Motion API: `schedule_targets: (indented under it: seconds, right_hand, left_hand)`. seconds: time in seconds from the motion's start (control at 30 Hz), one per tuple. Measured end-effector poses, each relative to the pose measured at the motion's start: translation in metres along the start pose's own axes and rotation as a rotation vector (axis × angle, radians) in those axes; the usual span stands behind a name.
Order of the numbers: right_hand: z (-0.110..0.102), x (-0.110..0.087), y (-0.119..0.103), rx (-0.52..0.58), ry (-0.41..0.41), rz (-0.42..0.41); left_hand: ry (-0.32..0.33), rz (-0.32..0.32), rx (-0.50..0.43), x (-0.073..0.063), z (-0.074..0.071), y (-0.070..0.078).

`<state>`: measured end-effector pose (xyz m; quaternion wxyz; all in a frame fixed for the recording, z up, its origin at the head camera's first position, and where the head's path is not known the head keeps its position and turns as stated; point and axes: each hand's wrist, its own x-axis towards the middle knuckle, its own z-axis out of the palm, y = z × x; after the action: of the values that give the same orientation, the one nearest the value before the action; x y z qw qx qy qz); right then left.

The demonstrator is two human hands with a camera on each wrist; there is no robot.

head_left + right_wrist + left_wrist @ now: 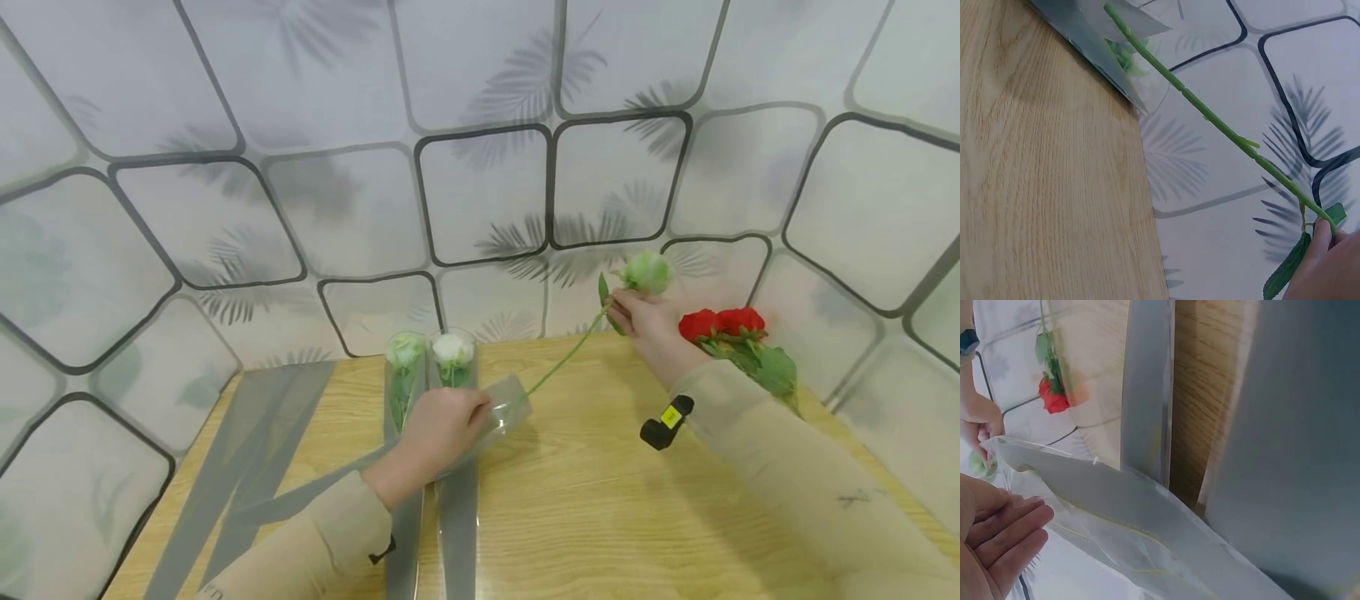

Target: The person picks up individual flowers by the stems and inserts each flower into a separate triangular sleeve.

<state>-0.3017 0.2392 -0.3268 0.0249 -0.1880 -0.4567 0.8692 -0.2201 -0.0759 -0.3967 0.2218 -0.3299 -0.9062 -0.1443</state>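
Observation:
My right hand (645,321) pinches the stem of a pale green-white artificial rose (647,272) just below the bloom. The green stem (1216,122) slants down, its cut end at the mouth of a plastic flower sleeve (1116,506). How far it enters is hard to tell. At that mouth, my left hand (442,425) grips the sleeve's edge between thumb and fingers; the sleeve trails down-left across the table. Beneath the left hand lie two sleeved roses, one pale green (406,350) and one white (453,348).
Several flat grey sleeves (247,442) lie on the left of the wooden table (600,517). Red roses (722,323) with green leaves lie at the back right, beside the right forearm. A patterned cloth (480,200) rises behind the table.

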Motion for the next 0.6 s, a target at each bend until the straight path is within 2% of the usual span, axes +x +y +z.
schedule_targets:
  seconds: [0.2,0.43,0.6]
  right_hand:
    - [0.013,-0.011,0.008,-0.005,-0.013,-0.015]
    - [0.023,-0.022,0.017,-0.051,-0.019,0.001]
    - [0.029,-0.031,0.024,-0.082,-0.057,0.004]
  left_hand:
    - [-0.015,-0.026,-0.022,0.002,-0.001,0.0]
    - [0.007,-0.027,-0.025,0.007,-0.002,0.002]
    - [0.009,-0.043,-0.022,0.01,-0.004,0.003]
